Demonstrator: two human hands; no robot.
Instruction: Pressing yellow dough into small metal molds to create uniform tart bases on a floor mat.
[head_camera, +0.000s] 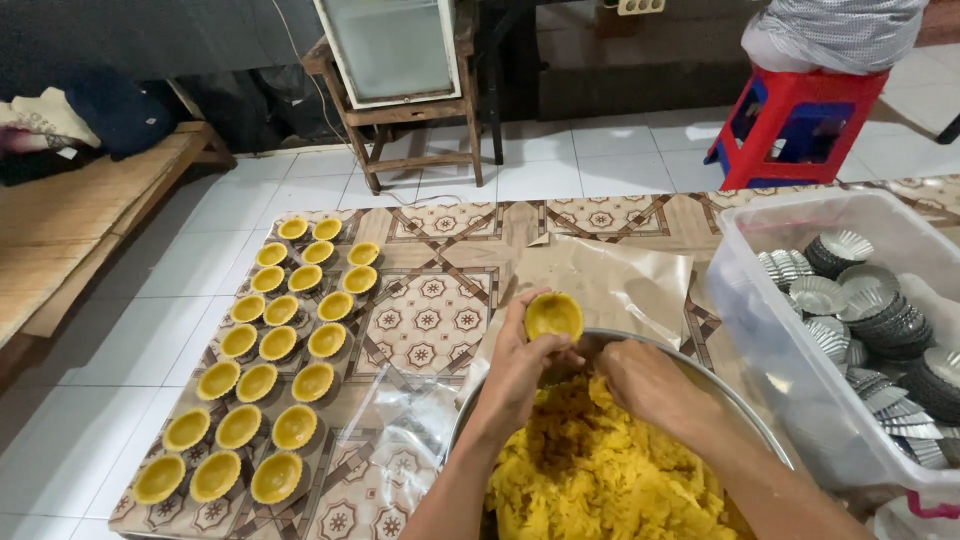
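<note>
My left hand (516, 362) holds a small tart mould lined with yellow dough (554, 316), raised just above the far rim of a big metal bowl (740, 408). My right hand (648, 382) reaches down into the crumbly yellow dough (600, 470) that fills the bowl, its fingers curled and partly hidden in the dough. Several rows of dough-lined tart moulds (278, 343) stand to the left on the patterned mat (430, 320).
A clear plastic tub (770, 300) with stacks of empty fluted metal moulds (870, 300) stands at the right. A clear plastic bag (395, 430) lies by the bowl, brown paper (620, 280) behind it. A red and blue stool (795, 125), a wooden stand (420, 130) and a wooden bench (70, 220) stand beyond.
</note>
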